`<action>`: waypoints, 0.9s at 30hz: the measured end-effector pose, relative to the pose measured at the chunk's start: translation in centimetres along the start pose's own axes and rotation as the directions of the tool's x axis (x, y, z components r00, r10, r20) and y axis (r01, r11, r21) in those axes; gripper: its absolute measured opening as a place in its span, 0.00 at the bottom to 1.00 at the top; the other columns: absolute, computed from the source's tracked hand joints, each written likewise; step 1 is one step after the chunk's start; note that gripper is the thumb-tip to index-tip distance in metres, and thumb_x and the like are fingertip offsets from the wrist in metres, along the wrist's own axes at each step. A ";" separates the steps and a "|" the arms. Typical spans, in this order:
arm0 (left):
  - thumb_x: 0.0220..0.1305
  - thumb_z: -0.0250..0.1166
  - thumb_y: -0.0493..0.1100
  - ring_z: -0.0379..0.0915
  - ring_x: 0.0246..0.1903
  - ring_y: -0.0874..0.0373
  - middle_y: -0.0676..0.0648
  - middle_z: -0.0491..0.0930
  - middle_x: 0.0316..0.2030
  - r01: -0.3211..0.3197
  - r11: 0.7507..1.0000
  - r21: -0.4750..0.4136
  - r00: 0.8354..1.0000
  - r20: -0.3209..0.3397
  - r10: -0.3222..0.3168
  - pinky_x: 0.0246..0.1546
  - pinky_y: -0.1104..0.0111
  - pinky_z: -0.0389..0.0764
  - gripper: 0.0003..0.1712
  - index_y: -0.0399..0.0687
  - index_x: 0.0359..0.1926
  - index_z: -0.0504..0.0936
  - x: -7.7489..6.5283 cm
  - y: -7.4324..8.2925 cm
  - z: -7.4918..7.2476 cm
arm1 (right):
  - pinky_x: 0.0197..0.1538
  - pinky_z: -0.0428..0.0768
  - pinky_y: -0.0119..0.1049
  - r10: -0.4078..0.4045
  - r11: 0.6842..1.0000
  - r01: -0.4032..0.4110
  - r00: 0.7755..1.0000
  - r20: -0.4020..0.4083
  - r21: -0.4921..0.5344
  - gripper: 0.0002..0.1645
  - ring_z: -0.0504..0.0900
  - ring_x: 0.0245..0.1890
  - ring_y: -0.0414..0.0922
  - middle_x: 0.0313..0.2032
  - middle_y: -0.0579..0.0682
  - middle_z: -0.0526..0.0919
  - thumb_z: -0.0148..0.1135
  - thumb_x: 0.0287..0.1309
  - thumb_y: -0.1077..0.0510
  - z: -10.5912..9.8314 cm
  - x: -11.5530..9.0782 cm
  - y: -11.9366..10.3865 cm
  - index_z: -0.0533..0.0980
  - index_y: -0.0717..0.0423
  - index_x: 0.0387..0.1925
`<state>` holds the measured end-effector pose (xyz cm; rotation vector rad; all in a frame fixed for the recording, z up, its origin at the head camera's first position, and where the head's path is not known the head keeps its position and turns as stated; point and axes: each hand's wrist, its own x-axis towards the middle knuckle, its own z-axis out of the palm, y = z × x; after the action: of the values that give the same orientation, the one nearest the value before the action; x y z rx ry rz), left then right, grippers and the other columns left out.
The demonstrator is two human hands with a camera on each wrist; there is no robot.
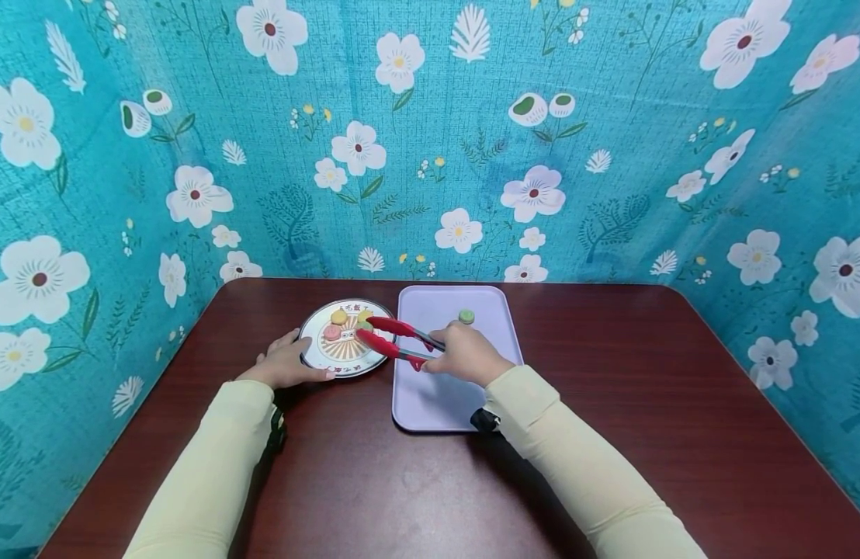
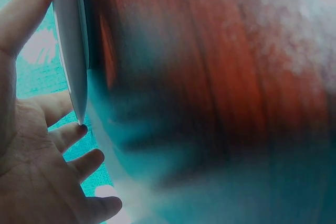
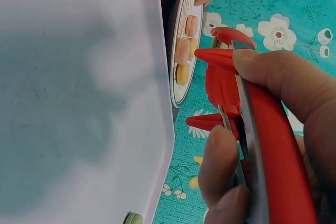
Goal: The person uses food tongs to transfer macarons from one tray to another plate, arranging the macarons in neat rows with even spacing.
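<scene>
The hands were both busy: I had the left hand (image 1: 286, 365) holding the rim of the plate (image 1: 346, 371) between thumb and fingers, and the right hand (image 1: 468, 353) wrapped around the red tongs (image 1: 386, 348), whose tips held a green macaron (image 1: 363, 327) over the plate's right part. From my end, I judged the step to be a transfer from the lilac tray (image 1: 430, 404) to the plate; the next move, I reckoned, called for lowering the macaron into a free spot and easing the grip without nudging its neighbours. I could not tell whether it already touched anything below. I counted six macarons: two pink (image 3: 182, 51) and two yellow (image 1: 339, 317) on the plate, the green one in the tongs, and a second green one (image 1: 466, 317) near the tray's far right corner. The desk (image 1: 612, 388) carried one plate and one tray, side by side.
</scene>
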<state>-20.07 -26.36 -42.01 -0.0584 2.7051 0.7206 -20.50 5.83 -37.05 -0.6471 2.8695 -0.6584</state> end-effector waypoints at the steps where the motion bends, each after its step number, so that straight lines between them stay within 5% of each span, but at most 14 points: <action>1: 0.48 0.71 0.66 0.37 0.68 0.30 0.30 0.41 0.72 0.000 1.000 0.001 1.000 0.000 0.000 0.64 0.32 0.41 0.64 0.34 0.73 0.51 0.0 0.0 0.0 | 0.28 0.70 0.33 -0.003 1.000 0.003 1.000 0.000 0.001 0.32 0.72 0.29 0.44 0.31 0.50 0.80 0.76 0.44 0.49 0.0 0.0 -0.1 0.81 0.58 0.52; 27: 0.49 0.72 0.63 0.39 0.67 0.29 0.28 0.43 0.70 0.009 1.000 0.019 1.000 -0.014 -0.009 0.64 0.32 0.43 0.62 0.33 0.72 0.53 -0.5 0.5 -0.1 | 0.29 0.71 0.33 -0.044 0.999 0.044 0.999 0.011 0.000 0.28 0.71 0.29 0.43 0.31 0.50 0.80 0.76 0.44 0.50 0.8 0.5 -1.3 0.83 0.57 0.48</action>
<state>-19.73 -25.94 -41.55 -0.0707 2.7225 0.6937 -20.25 4.28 -37.24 -0.7138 2.8528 -0.6592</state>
